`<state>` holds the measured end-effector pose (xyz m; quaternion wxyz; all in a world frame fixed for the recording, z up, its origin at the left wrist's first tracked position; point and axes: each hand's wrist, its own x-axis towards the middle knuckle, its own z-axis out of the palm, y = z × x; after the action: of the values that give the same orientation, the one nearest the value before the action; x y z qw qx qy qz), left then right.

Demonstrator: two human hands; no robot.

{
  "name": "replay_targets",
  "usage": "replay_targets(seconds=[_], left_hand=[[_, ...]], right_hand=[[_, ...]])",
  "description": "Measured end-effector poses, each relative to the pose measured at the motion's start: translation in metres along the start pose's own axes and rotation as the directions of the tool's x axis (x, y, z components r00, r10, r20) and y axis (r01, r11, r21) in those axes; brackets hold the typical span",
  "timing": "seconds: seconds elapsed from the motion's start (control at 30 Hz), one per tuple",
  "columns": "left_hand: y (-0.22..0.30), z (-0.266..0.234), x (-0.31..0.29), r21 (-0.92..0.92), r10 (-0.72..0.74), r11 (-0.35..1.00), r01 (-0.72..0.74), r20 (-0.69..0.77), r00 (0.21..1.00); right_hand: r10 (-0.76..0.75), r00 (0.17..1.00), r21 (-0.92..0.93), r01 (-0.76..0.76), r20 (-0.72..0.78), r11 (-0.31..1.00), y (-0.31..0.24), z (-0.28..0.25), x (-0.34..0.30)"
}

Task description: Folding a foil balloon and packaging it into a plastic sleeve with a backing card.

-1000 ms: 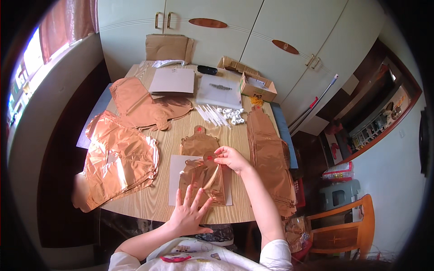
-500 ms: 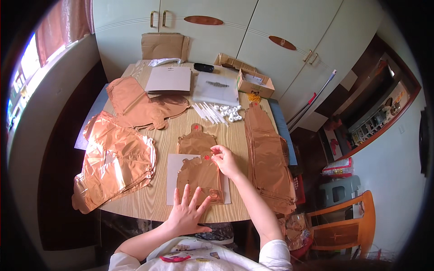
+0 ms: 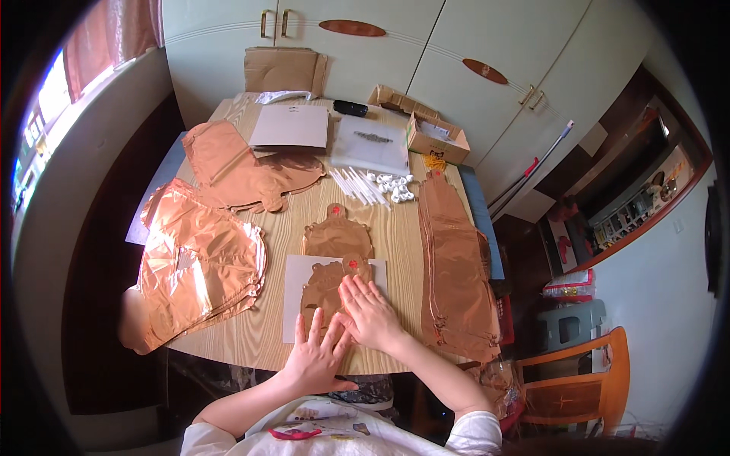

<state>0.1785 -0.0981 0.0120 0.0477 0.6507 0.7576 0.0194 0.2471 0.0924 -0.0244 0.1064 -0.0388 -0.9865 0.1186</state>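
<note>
Hands (image 3: 346, 334) press flat on foil balloon (image 3: 323, 285).

Open cardboard box (image 3: 436, 138), table's far-right corner (image 3: 251, 334)

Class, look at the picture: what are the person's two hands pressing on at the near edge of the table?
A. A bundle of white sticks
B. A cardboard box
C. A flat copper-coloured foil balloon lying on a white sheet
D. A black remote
C: the left hand and right hand both lie flat on the copper foil balloon, which rests on a white sheet.
</note>
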Motion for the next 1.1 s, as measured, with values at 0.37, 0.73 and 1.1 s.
replay_targets(seconds=[0.37,0.73,1.1], left_hand=[[0.000,-0.004,0.000,-0.011,-0.001,1.000,0.000,-0.034,0.999],[0.000,-0.003,-0.007,-0.032,-0.015,0.999,0.013,-0.063,0.998],[0.007,-0.005,-0.036,-0.002,-0.006,1.000,0.006,-0.020,1.000]], right_hand=[[0.210,0.975,-0.106,-0.202,0.073,0.974,0.021,-0.007,0.017],[0.217,0.976,-0.096,-0.216,-0.002,0.972,0.017,-0.006,0.012],[0.174,0.975,-0.192,-0.199,-0.140,0.961,0.000,-0.012,-0.007]])
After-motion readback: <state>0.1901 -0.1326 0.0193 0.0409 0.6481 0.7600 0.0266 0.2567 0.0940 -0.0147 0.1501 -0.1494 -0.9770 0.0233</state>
